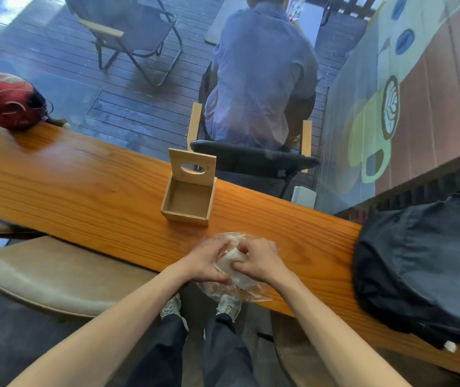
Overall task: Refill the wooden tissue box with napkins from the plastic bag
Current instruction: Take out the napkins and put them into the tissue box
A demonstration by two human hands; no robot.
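Note:
The wooden tissue box [187,201] stands on the wooden counter [83,180], empty, its lid with an oval slot tipped upright at the back. Nearer the counter's front edge lies a clear plastic bag [231,293] holding a white stack of napkins [236,270]. My left hand [205,259] and my right hand [259,261] both grip the bag and the napkins inside it, fingers curled round them. Much of the stack is covered by my hands.
A dark backpack [424,266] lies on the counter at the right. At the counter's far left end rests a red helmet [5,100]. A beige stool seat [47,277] sits below left. Behind the glass a person [262,74] sits on a chair.

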